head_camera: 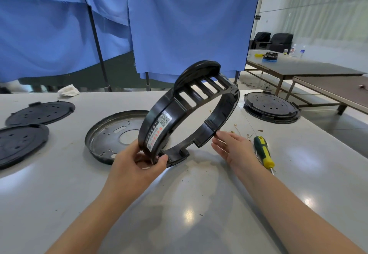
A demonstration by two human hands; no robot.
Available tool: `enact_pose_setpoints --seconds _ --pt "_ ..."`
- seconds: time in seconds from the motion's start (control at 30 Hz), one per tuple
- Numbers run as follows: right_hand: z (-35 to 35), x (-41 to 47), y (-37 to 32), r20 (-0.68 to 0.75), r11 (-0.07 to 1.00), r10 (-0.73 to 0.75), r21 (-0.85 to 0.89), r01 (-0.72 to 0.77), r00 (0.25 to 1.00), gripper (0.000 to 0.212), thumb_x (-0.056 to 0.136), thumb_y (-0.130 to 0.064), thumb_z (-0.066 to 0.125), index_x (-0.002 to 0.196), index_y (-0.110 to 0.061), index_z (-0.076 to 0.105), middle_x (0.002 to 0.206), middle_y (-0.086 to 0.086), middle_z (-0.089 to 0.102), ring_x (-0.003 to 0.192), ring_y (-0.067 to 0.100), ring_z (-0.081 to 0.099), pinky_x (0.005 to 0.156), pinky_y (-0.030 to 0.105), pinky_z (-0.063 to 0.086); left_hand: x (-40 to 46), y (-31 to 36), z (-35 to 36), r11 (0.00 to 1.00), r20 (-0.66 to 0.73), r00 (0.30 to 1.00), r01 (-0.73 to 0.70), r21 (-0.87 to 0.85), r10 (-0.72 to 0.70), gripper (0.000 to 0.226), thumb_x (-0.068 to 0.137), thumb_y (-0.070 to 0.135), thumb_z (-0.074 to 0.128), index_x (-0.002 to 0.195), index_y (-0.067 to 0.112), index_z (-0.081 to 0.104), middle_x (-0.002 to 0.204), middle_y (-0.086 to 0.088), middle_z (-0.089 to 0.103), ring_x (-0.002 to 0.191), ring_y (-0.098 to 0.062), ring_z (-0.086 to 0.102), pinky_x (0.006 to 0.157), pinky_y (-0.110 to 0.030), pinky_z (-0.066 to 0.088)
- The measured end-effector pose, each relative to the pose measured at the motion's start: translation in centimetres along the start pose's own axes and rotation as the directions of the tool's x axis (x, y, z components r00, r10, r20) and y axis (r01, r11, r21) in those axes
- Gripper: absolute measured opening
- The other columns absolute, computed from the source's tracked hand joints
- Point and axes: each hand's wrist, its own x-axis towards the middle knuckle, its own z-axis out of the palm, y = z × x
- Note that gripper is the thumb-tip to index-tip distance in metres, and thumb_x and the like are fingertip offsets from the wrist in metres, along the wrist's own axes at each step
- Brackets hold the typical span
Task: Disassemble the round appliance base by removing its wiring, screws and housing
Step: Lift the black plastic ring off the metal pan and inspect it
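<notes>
My left hand (137, 161) grips the near rim of a black plastic ring housing (223, 112) and holds it tilted up off the table. The ring has slotted vents at its far side and a white label with a QR code near my fingers. My right hand (232, 147) is open, its fingertips touching the ring's lower right edge. Behind the ring a round metal pan (103, 134) with holes lies on the grey table (179, 204). A green and yellow screwdriver (263, 151) lies just right of my right hand.
Two black round plates (41, 112) (20, 144) lie at the left. Another round black base (270, 106) sits at the right near the table edge. Small wire scraps (242, 132) lie by the screwdriver. A white rag (68, 91) and blue curtains are at the back.
</notes>
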Motion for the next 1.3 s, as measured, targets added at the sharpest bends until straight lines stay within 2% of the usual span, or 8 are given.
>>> enact_pose_setpoints --seconds 0.27,0.37,0.5,0.77,0.93,1.03,1.13,1.3 --pt "0.2 0.1 0.5 -0.047 0.983 -0.084 -0.169 0.075 0.995 0.005 0.084 -0.012 0.072 0.087 -0.008 0.071 0.084 0.009 0.073 0.078 0.019 0.073 0.065 0.025 0.059 0.1 -0.2 -0.1 1.0 0.007 1.0 -0.005 0.018 0.005 0.024 0.07 0.028 0.078 0.078 0.043 0.061 0.069 0.011 0.067 0.059 -0.002 0.064 0.056 -0.007 0.046" --pt "0.4 0.2 0.8 -0.051 0.952 -0.173 -0.264 0.154 0.984 0.003 0.088 -0.012 0.067 0.086 -0.011 0.07 0.082 0.008 0.072 0.072 0.014 0.073 0.063 0.02 0.058 0.1 -0.3 -0.1 1.0 -0.004 1.0 -0.008 0.02 0.008 0.024 0.071 0.027 0.078 0.077 0.042 0.061 0.069 0.012 0.068 0.059 -0.002 0.064 0.056 -0.006 0.045" --pt "0.6 0.4 1.2 -0.021 0.879 -0.277 -0.409 0.244 0.961 0.006 0.091 -0.014 0.062 0.089 -0.017 0.067 0.077 0.001 0.072 0.067 0.006 0.071 0.075 0.024 0.058 0.1 -0.3 0.0 1.0 -0.025 1.0 0.014 0.02 -0.014 0.023 0.071 0.025 0.078 0.074 0.04 0.06 0.066 0.012 0.067 0.056 -0.001 0.062 0.055 -0.005 0.044" --pt "0.4 0.2 1.5 0.019 0.83 -0.373 -0.441 0.343 0.928 0.008 0.09 -0.014 0.063 0.085 -0.019 0.068 0.078 -0.003 0.073 0.071 0.005 0.071 0.07 0.02 0.058 0.3 -0.5 -0.2 0.999 -0.065 0.997 0.05 0.017 -0.049 0.026 0.074 0.021 0.077 0.067 0.036 0.057 0.058 0.014 0.062 0.047 -0.001 0.055 0.049 -0.005 0.039" --pt "0.2 -0.5 1.2 0.044 0.881 -0.323 -0.352 0.317 0.945 0.011 0.086 -0.009 0.068 0.079 -0.015 0.073 0.078 0.003 0.075 0.077 0.014 0.073 0.069 0.019 0.057 0.4 -0.5 -0.3 0.999 -0.077 0.996 0.052 0.011 -0.051 0.027 0.074 0.02 0.077 0.066 0.036 0.057 0.059 0.014 0.063 0.049 -0.001 0.057 0.049 -0.006 0.04" --pt "0.1 -0.8 0.9 0.05 0.959 -0.198 -0.194 0.204 0.979 0.011 0.081 -0.003 0.071 0.074 -0.01 0.076 0.083 0.007 0.076 0.083 0.017 0.073 0.075 0.023 0.058 0.3 -0.4 -0.1 0.999 -0.068 0.997 0.047 0.018 -0.045 0.025 0.072 0.021 0.078 0.068 0.035 0.058 0.059 0.013 0.063 0.049 -0.002 0.056 0.05 -0.006 0.041" --pt "-0.1 -0.8 0.7 0.064 0.991 -0.093 -0.091 0.099 0.994 0.004 0.081 -0.001 0.071 0.083 -0.002 0.074 0.089 0.013 0.075 0.086 0.02 0.073 0.078 0.025 0.059 0.1 -0.2 0.0 0.999 -0.037 0.999 0.027 0.02 -0.026 0.021 0.068 0.028 0.078 0.074 0.038 0.06 0.063 0.013 0.066 0.053 -0.003 0.06 0.053 -0.006 0.043" --pt "-0.1 -0.7 1.0 0.072 0.988 -0.017 -0.152 0.028 0.997 0.019 0.075 0.004 0.075 0.092 -0.002 0.069 0.093 0.017 0.073 0.089 0.023 0.073 0.081 0.028 0.059 0.0 -0.3 0.1 1.0 -0.018 1.0 0.008 0.015 -0.008 0.025 0.069 0.03 0.078 0.083 0.042 0.061 0.07 0.016 0.068 0.059 -0.003 0.063 0.056 -0.008 0.047"
